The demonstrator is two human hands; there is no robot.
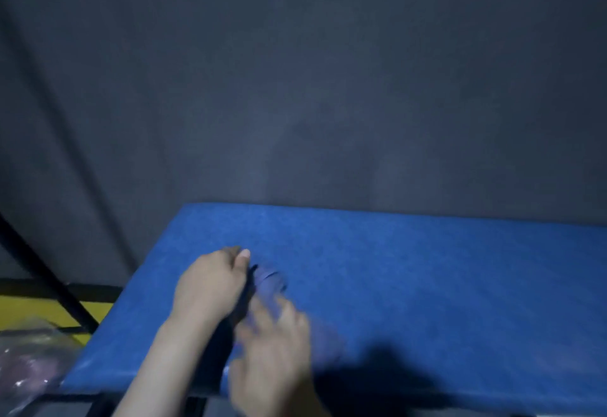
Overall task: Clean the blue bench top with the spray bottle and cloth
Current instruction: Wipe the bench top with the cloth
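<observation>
The blue bench top [410,285] fills the lower right of the head view. My left hand [210,288] rests on its left part, fingers curled shut, thumb up. Beside the thumb lies a blurred, see-through bottle shape with a dark tip, apparently the spray bottle [270,280], gripped at that end by my left hand. My right hand [272,351] is just nearer, smeared by motion, fingers spread towards the bottle; I cannot tell whether it holds anything. No cloth is in view.
A dark grey wall [328,88] stands right behind the bench. A black metal bar [49,280] slants down at the left over a yellow surface [23,313]. A crumpled clear plastic bag [29,360] lies at the lower left.
</observation>
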